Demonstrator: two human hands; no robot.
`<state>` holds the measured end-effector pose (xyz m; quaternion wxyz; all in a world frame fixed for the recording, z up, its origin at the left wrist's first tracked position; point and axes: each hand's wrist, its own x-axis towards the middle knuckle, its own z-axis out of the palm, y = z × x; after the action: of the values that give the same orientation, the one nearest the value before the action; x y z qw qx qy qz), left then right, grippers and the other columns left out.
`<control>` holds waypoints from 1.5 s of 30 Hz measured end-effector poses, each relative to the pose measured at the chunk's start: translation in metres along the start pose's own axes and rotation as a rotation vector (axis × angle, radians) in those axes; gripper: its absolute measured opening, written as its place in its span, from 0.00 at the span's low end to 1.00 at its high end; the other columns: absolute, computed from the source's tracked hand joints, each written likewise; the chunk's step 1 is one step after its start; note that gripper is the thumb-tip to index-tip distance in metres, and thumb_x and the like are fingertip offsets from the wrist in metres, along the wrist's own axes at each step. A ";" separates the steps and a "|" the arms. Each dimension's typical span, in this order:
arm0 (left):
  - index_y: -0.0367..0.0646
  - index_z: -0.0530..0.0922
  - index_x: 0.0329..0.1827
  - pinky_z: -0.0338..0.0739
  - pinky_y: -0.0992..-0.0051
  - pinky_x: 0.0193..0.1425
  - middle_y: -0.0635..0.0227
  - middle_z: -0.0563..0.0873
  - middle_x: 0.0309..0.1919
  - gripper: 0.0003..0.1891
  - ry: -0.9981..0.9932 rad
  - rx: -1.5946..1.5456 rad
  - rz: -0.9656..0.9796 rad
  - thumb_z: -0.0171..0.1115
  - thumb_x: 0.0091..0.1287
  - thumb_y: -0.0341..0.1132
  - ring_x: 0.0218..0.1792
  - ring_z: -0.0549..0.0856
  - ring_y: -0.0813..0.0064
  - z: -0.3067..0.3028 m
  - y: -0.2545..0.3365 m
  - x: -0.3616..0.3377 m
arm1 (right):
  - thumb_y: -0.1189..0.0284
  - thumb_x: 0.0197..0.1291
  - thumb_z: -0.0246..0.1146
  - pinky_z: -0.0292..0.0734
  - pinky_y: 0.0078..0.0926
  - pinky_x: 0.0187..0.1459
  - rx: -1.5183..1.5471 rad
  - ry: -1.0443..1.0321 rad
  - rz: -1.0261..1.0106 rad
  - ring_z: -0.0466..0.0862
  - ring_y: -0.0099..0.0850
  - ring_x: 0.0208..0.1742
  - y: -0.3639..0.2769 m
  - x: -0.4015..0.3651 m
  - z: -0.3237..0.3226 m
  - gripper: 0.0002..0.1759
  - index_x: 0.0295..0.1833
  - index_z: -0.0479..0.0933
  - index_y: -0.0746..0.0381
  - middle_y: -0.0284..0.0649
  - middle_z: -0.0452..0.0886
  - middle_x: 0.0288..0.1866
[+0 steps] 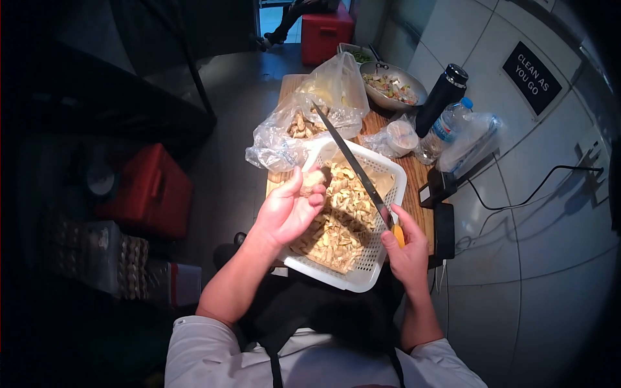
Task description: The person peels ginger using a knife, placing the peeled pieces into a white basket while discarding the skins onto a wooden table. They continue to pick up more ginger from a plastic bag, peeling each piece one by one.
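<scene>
over basket (362,279), right fingers (391,242) around knife (349,158)

The left hand (288,210) pinches a mushroom (314,178); the right hand (406,249) grips a knife (352,161) (blade angled away) above the basket (362,275).

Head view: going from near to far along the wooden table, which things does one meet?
White basket of slices, clear plastic bag, metal bowl of chopped food, red box beyond the table.

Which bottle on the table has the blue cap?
The clear plastic water bottle; the black flask next to it has a dark lid.
</scene>
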<state>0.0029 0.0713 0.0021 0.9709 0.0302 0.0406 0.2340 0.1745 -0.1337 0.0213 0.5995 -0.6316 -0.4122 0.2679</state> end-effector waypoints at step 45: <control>0.44 0.67 0.51 0.77 0.78 0.54 0.70 0.72 0.49 0.18 0.113 0.863 0.406 0.66 0.67 0.21 0.51 0.76 0.82 -0.012 -0.055 -0.019 | 0.65 0.75 0.61 0.77 0.23 0.55 -0.149 -0.068 0.113 0.82 0.21 0.47 -0.011 0.018 0.028 0.23 0.67 0.77 0.67 0.41 0.88 0.52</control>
<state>0.0100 0.0140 -0.0131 0.8007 0.4251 0.1798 0.3819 0.1578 -0.1043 0.0312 0.5206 -0.6873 -0.4145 0.2913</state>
